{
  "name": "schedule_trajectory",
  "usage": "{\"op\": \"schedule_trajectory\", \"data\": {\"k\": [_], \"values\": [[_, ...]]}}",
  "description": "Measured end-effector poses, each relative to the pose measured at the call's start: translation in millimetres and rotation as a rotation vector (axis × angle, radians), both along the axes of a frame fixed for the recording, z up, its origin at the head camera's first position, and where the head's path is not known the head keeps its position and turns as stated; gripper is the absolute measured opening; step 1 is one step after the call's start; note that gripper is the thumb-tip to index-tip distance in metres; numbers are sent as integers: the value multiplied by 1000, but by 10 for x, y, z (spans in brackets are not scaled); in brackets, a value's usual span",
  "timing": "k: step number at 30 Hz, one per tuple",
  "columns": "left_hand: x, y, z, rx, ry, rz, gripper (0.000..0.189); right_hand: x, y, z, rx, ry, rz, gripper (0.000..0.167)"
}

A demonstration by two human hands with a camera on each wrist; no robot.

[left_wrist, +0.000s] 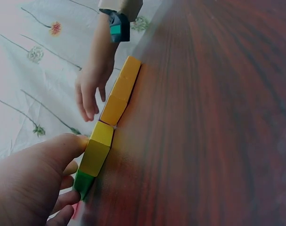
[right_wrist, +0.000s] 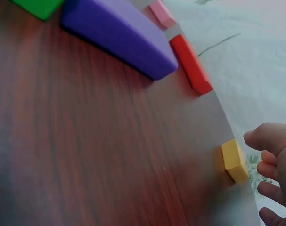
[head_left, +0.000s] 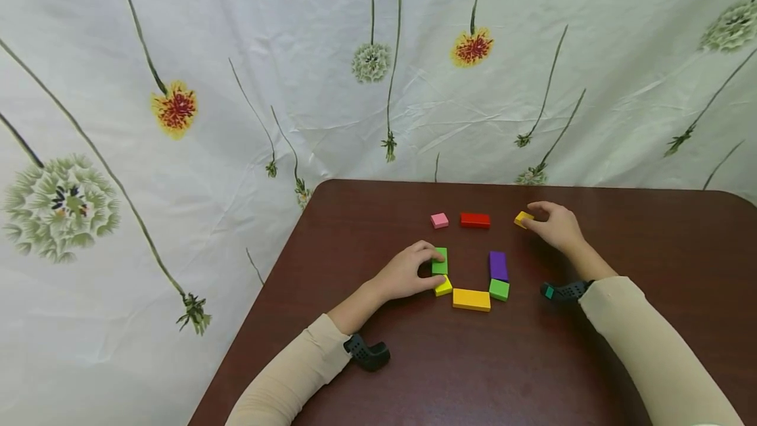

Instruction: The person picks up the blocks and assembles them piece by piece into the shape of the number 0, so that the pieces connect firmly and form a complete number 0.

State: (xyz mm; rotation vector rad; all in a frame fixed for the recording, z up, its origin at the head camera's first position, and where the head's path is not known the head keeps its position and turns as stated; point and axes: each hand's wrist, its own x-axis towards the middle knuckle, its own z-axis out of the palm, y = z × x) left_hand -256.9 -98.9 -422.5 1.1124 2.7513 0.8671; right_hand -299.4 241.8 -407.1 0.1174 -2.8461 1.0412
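In the head view my left hand [head_left: 404, 273] rests at the left of a block outline, thumb at the small yellow block [head_left: 443, 286] and fingertips over the green rectangular block [head_left: 440, 267]. The left wrist view has the thumb touching the edge of the yellow block [left_wrist: 96, 153], with the other fingers beside the green block [left_wrist: 84, 182]. Farther back on the right, my right hand [head_left: 556, 225] is beside a small orange-yellow block [head_left: 523, 219]. In the right wrist view, a small gap shows between the thumb and that block [right_wrist: 234, 160].
An orange block [head_left: 471, 300] lies at the outline's near side, with a small green block [head_left: 499, 290] and a purple block [head_left: 498, 265] on its right. Pink [head_left: 439, 220] and red [head_left: 475, 220] blocks lie farther back. A flowered cloth [head_left: 331, 71] hangs behind the brown table [head_left: 473, 367].
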Motion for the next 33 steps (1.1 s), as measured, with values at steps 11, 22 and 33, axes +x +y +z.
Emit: {"op": "schedule_trajectory", "data": {"k": [11, 22, 33], "values": [[-34, 3, -28, 7, -2, -12, 35, -87, -1, -149, 35, -8, -31, 45], [-41, -18, -25, 9, 1, -12, 35, -38, -142, -148, -38, 57, -72, 44], [-46, -16, -34, 13, -2, -14, 35, 229, -493, -131, -122, 87, -91, 42]]}}
